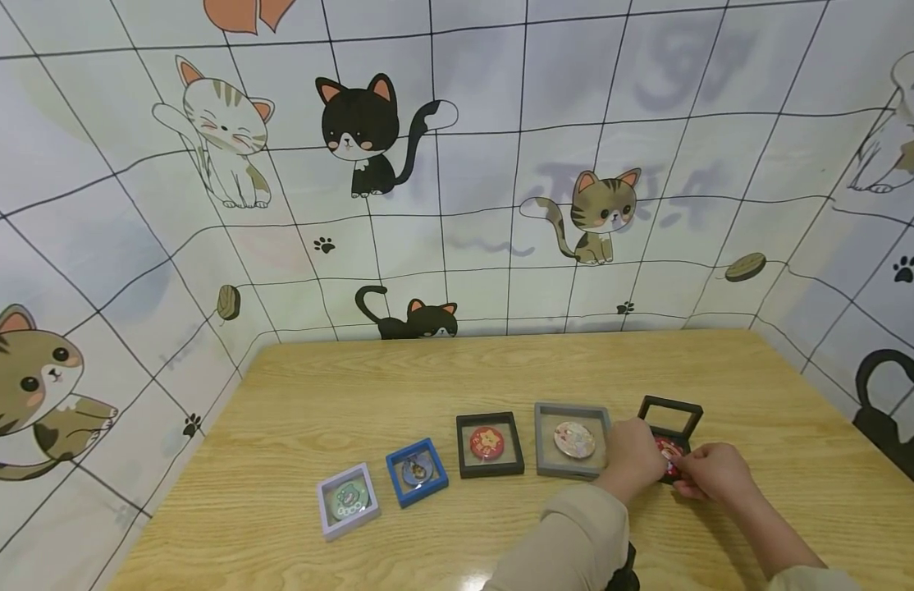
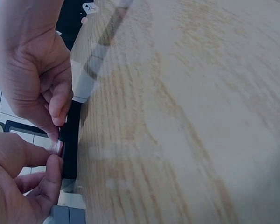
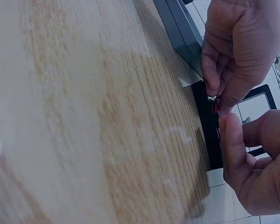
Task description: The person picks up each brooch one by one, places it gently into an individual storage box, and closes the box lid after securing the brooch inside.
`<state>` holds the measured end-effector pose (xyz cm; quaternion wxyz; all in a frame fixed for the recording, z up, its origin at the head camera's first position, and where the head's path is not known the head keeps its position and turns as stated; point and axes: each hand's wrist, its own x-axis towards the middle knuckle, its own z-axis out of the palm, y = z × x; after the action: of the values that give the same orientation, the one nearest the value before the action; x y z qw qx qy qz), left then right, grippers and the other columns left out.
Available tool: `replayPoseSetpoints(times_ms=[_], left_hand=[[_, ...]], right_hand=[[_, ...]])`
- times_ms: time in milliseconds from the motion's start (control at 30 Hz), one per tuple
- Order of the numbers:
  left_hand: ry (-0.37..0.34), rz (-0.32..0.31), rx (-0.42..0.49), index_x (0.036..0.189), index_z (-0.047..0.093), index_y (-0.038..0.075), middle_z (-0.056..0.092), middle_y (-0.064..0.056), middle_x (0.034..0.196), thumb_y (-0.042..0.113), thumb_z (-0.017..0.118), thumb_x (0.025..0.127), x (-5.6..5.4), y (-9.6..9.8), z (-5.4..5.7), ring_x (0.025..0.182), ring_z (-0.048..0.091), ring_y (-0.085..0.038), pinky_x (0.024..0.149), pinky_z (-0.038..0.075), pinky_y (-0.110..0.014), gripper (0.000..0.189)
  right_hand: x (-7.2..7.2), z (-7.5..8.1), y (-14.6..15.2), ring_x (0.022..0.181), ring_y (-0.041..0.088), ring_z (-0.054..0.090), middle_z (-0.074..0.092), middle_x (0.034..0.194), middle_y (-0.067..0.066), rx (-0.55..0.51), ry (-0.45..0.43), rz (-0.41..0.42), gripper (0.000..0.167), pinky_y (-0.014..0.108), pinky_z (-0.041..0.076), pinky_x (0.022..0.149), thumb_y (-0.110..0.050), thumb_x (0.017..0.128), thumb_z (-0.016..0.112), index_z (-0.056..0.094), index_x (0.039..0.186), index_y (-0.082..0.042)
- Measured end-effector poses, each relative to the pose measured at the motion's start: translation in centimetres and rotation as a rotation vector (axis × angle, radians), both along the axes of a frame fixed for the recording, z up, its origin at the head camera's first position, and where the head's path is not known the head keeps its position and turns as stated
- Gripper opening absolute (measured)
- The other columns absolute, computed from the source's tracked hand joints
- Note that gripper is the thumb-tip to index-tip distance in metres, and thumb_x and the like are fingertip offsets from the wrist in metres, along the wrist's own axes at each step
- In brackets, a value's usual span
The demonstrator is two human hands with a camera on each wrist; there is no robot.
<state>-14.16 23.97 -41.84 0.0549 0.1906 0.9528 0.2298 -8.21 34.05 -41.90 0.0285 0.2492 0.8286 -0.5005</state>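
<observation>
At the right of the table, a small black display frame (image 1: 669, 414) stands hinged open, its upper half raised. A red, patterned round badge (image 1: 668, 454) lies over its lower half, partly hidden by fingers. My left hand (image 1: 636, 451) pinches the badge's left side; in the left wrist view, thumb and finger meet at its red edge (image 2: 60, 148). From the right, my right hand (image 1: 717, 472) pinches the badge between thumb and fingers. In the right wrist view, both hands' fingertips come close together over the black frame's lower half (image 3: 209, 126).
Left of my hands, a grey frame (image 1: 572, 473) holds a pale round badge. Farther left stand a black frame (image 1: 491, 471) with a red badge, a blue frame (image 1: 423, 493) and a lilac frame (image 1: 353, 529). A cat-patterned cloth wall (image 1: 486, 180) borders the wooden table (image 1: 368, 377).
</observation>
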Motion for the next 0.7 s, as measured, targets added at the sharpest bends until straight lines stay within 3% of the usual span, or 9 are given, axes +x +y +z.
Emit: replayPoseSetpoints(times_ms=[467, 700], left_hand=[[0.03, -0.002, 0.021, 0.057, 0.057, 0.013, 0.05, 0.005, 0.056, 0.029, 0.076, 0.063, 0.09, -0.05, 0.0, 0.053, 0.046, -0.007, 0.046, 0.034, -0.019, 0.024], [0.077, 0.01, 0.024, 0.062, 0.058, 0.015, 0.052, 0.005, 0.06, 0.03, 0.079, 0.06, 0.37, 0.07, -0.35, 0.058, 0.048, -0.006, 0.049, 0.036, -0.019, 0.025]], right_hand=[[-0.21, -0.03, 0.3, 0.05, 0.013, 0.061, 0.058, 0.059, 0.007, -0.002, -0.004, 0.011, 0.02, 0.025, 0.051, 0.051, -0.003, 0.083, 0.051, 0.053, 0.082, 0.017], [0.32, 0.49, -0.18, 0.047, 0.013, 0.059, 0.058, 0.048, 0.001, 0.327, -0.031, 0.079, 0.021, 0.025, 0.044, 0.051, -0.012, 0.08, 0.057, 0.061, 0.066, 0.003]])
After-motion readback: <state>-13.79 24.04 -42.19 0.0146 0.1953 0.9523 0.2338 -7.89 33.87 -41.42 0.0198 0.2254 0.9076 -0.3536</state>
